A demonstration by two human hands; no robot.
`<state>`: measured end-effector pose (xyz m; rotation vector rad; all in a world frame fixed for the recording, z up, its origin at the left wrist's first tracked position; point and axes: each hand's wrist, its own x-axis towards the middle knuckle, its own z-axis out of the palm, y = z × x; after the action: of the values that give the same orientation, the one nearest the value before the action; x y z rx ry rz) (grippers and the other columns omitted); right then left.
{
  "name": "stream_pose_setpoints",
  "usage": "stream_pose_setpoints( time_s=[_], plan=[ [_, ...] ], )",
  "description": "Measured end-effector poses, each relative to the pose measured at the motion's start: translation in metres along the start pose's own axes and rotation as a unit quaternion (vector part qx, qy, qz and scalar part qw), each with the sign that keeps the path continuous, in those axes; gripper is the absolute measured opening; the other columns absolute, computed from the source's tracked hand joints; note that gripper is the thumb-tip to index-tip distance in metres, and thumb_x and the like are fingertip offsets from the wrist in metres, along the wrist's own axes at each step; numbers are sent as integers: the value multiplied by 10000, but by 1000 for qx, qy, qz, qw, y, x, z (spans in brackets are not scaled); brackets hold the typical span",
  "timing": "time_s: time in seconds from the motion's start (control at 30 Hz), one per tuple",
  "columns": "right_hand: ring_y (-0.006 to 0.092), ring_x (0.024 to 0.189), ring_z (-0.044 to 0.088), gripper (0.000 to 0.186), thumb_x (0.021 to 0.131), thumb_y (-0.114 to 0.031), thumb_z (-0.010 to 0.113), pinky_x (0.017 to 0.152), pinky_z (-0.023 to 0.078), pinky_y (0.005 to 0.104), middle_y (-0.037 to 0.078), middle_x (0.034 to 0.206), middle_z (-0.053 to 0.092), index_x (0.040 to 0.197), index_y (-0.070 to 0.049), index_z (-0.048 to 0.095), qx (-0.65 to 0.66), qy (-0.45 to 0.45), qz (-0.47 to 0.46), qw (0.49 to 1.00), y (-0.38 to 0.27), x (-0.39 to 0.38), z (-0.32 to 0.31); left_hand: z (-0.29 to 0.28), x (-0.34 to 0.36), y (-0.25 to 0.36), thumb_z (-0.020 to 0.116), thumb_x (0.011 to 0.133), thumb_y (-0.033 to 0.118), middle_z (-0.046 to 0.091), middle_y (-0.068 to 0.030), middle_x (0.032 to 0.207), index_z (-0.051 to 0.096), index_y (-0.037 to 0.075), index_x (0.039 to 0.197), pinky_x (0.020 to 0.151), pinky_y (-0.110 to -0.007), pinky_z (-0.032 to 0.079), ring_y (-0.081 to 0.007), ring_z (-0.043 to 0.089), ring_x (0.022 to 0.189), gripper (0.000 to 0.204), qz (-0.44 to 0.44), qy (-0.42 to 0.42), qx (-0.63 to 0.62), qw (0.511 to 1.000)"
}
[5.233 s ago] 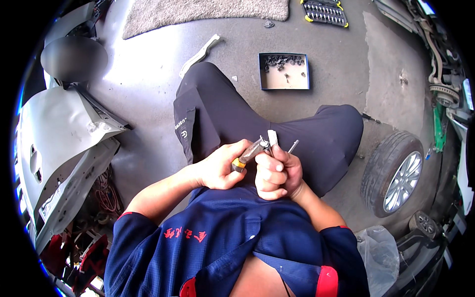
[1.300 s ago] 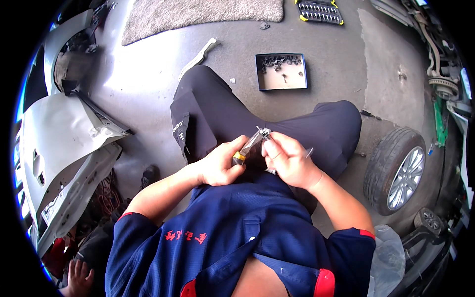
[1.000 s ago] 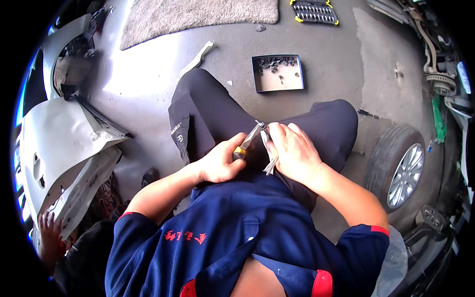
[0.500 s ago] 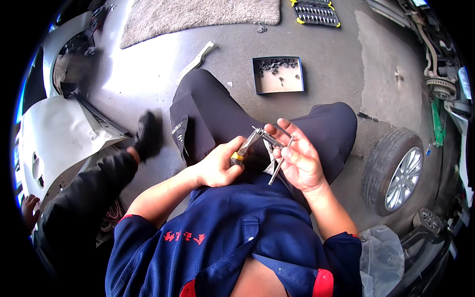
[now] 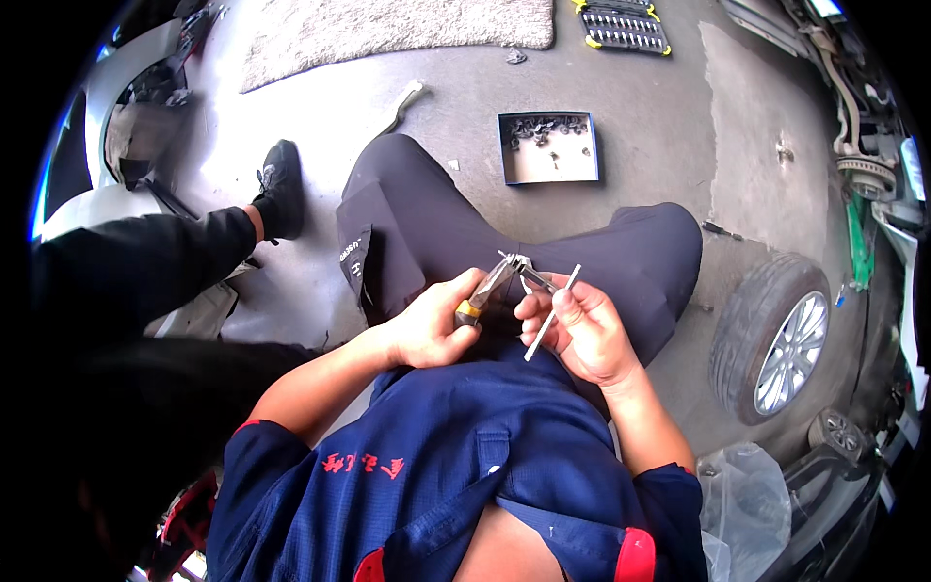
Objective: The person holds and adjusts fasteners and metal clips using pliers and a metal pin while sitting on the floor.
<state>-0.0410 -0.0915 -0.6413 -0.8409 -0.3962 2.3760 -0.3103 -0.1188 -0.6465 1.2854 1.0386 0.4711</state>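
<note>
Head view: the left hand (image 5: 432,318) has its fingers wrapped around the yellow-and-black handles of a pair of pliers (image 5: 493,284), which point up and away over the lap. At the pliers' tips, between the two hands, is a small metal piece (image 5: 515,260), too small to make out clearly. The right hand (image 5: 593,335) grips a thin metal rod (image 5: 540,337) slantwise between thumb and fingers; a dark shaft (image 5: 535,278) runs from these fingers toward the pliers' tips.

Beyond the crossed legs in dark trousers (image 5: 630,257), an open box (image 5: 536,168) of small black parts (image 5: 545,126) sits on the floor (image 5: 659,136). A wheel (image 5: 766,339) stands near the right knee. On the left, another person's black shoe (image 5: 281,189) is planted on the floor, near the left knee.
</note>
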Motion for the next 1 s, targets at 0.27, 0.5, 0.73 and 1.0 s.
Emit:
stream_pose_setpoints(
  time_s=[0.27, 0.5, 0.73, 1.0],
  plan=[
    [219, 939, 765, 307, 1138, -195, 567, 884, 636, 367, 153, 1050, 777, 1347, 21, 635, -166, 76, 28, 983, -23, 5, 15, 6, 0, -6, 595, 832, 23, 642, -203, 1003, 509, 4, 1241, 890, -431, 534, -357, 659, 944, 419, -14, 18, 1, 1000],
    [171, 840, 728, 299, 1137, -186, 569, 809, 601, 311, 81, 940, 731, 1341, 23, 633, -336, 6, -83, 938, -18, 10, 3, 4, 3, -6, 600, 835, -6, 616, -135, 1034, 541, 16, 1227, 902, -383, 509, -253, 611, 954, 397, 7, -4, -14, 1000],
    [170, 855, 686, 435, 939, -125, 733, 905, 413, 412, -8, 902, 683, 1361, -54, 658, -778, 50, -397, 483, -11, 31, -12, 4, 5, -10, 576, 880, -35, 593, -70, 1009, 539, 30, 1273, 888, -356, 501, -190, 583, 949, 400, -47, -4, -41, 998],
    [312, 927, 647, 400, 1005, -283, 684, 836, 530, 489, 129, 1149, 618, 1368, -126, 625, -850, 77, -287, 435, -34, 31, 16, 4, 2, -3, 573, 899, -29, 566, -50, 1006, 520, 40, 1310, 862, -327, 486, -166, 545, 922, 420, -117, 36, -113, 986]
  ],
)
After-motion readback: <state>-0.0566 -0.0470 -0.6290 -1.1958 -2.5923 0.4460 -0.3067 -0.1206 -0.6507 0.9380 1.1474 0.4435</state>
